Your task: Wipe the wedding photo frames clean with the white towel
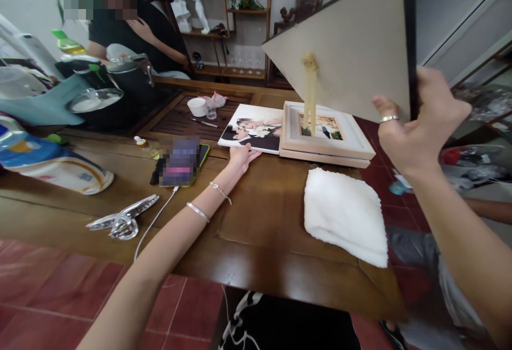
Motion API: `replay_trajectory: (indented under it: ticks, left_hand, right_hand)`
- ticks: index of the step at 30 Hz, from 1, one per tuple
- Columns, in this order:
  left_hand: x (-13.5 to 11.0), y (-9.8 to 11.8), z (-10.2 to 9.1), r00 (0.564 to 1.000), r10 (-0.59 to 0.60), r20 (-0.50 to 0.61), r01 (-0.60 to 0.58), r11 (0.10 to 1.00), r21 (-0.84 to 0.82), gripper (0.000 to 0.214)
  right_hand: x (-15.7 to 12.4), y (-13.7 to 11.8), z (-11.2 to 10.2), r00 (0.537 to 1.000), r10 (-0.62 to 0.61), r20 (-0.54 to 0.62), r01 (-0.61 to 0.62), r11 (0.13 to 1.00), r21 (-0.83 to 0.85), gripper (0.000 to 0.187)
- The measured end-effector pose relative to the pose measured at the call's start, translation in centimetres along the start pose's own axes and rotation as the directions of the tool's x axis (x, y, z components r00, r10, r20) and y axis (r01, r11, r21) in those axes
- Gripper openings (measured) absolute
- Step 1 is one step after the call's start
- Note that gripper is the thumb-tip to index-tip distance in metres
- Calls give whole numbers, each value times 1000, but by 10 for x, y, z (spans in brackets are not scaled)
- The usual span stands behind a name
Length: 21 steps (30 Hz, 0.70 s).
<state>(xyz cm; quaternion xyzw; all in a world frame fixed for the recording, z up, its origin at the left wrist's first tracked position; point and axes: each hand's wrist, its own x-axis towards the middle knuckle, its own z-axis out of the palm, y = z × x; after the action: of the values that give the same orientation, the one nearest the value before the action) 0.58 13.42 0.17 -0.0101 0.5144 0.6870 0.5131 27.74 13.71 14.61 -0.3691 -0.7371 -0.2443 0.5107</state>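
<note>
My right hand (424, 120) grips a large picture frame (356, 46) by its lower right edge, thumb on the beige back. The frame is raised and tilted, its dark rim showing; a pale yellow strip hangs at its back. My left hand (241, 160) is at the near edge of a photo panel (256, 131) showing a couple, fingers against that edge. Beside the panel lies a light wooden picture frame (362, 142) with a landscape photo, stacked on another. A folded white towel (344, 214) lies nearer to me.
Left on the wooden table (260, 222) are a phone (180, 163) with a white cable, a small dropper bottle (146, 147), a clear plastic clamp-like tool (124, 217) and a blue-white pouch (52, 158). A white cup (197, 106) stands behind. Another person (140, 35) sits across.
</note>
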Motion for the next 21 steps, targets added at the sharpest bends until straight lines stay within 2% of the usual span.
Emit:
replay_trajectory:
  ticks: [4, 13, 21]
  left_hand:
    - [1, -1, -1, 1000, -2, 16, 2, 1000, 9, 37]
    - [2, -1, -7, 998, -17, 53, 15, 999, 35, 38]
    - [-3, -4, -11, 995, -22, 100, 19, 999, 36, 25]
  right_hand:
    - [-8, -1, -6, 1000, 20, -1, -20, 999, -40, 31]
    - [-18, -11, -13, 992, -106, 74, 103, 994, 44, 35]
    - [-31, -13, -11, 993, -86, 82, 85, 996, 6, 32]
